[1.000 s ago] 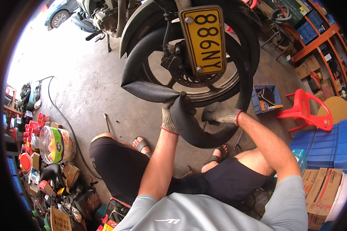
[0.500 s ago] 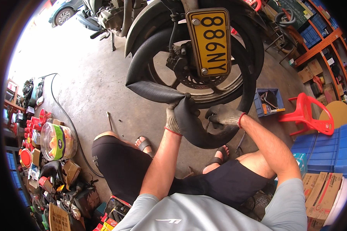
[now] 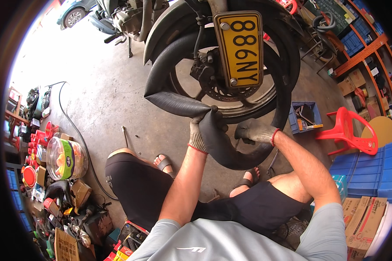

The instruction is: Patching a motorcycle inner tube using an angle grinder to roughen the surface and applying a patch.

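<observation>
A black inflated inner tube (image 3: 224,150) hangs around the front wheel (image 3: 244,114) of a motorcycle, folded sharply at its lower left. My left hand (image 3: 197,134), in a grey knit work glove, grips the tube close to a pinched fold, its fingers wrapped around it. On the tube's inner side, my right hand (image 3: 256,132), gloved alike, is closed with fingertips at the rubber. A small thin piece shows below those fingertips, too small to identify. Above the hands are the brake disc (image 3: 224,93) and a yellow number plate (image 3: 240,52).
A blue crate (image 3: 304,117) of tools and a red plastic chair (image 3: 349,130) stand at the right. A long-handled tool (image 3: 125,135) lies on the floor by my left knee. Farther left are a black hose (image 3: 80,139) and a clear plastic jar (image 3: 66,158).
The view has shifted slightly, so the scene sits a little lower and farther right. Both hands keep nearly the same places at the tube; the thin piece below my right fingertips shows less.
</observation>
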`<control>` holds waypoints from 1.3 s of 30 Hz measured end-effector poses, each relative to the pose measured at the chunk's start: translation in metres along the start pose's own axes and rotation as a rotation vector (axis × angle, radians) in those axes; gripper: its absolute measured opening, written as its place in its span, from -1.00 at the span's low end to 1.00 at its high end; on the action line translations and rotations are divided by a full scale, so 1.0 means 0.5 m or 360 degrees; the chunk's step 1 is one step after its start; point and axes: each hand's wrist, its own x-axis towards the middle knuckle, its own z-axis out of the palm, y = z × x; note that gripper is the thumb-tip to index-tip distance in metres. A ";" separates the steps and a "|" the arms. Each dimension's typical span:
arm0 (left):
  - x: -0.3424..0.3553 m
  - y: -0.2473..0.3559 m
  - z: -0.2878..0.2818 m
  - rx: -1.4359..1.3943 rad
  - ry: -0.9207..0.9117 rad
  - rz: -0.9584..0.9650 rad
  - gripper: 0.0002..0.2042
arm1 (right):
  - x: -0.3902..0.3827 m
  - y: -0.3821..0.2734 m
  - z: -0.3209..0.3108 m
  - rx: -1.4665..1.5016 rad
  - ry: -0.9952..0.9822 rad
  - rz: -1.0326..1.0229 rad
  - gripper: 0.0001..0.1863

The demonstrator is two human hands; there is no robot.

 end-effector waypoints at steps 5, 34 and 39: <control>0.000 0.001 -0.001 0.0015 0.0034 -0.0015 -0.68 | 0.006 0.011 0.008 0.0179 0.0105 -0.0140 -0.75; 0.004 0.000 -0.004 0.0040 0.0007 0.0011 -0.65 | -0.002 0.005 0.007 0.0160 0.0103 -0.0180 -0.75; -0.002 0.003 -0.003 0.0091 0.0027 0.0058 -0.64 | -0.012 -0.025 -0.008 -0.0095 0.0009 0.0000 -0.76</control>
